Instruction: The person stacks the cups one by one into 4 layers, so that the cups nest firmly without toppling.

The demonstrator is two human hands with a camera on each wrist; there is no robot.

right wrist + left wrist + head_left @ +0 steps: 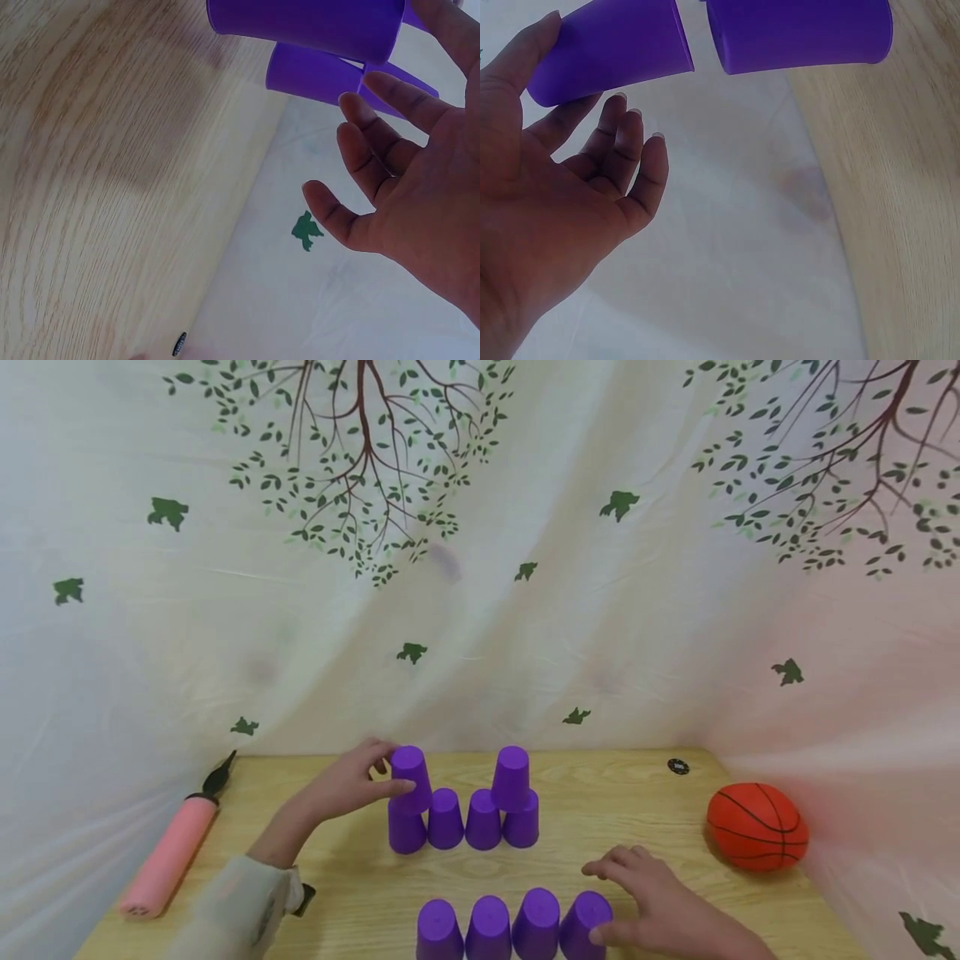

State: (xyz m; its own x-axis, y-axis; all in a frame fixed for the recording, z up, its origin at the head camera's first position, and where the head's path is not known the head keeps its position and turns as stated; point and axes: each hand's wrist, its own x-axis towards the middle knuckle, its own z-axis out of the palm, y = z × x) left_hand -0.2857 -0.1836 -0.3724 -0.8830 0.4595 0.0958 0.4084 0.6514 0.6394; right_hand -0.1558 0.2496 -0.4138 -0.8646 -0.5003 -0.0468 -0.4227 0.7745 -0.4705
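My left hand [356,785] pinches an upside-down purple cup [409,768] between thumb and fingers. A narrow gap shows in the left wrist view between this held cup [615,45] and the purple cup [802,34] under it. That lower cup [406,831] is the leftmost of a back row of several upside-down cups. Another purple cup [512,777] sits on the right pair of that row. At the front row's right end, my right hand [652,902] has its fingers spread beside a purple cup [583,927], its thumb overlapping the cup's side in the head view.
More purple cups [489,927] stand upside down in the front row. On the wooden table [622,810] lie a pink pump [171,856] at left, a red basketball-patterned ball [757,827] at right and a black chip [678,767] near the back edge. A leaf-printed cloth [480,610] hangs behind.
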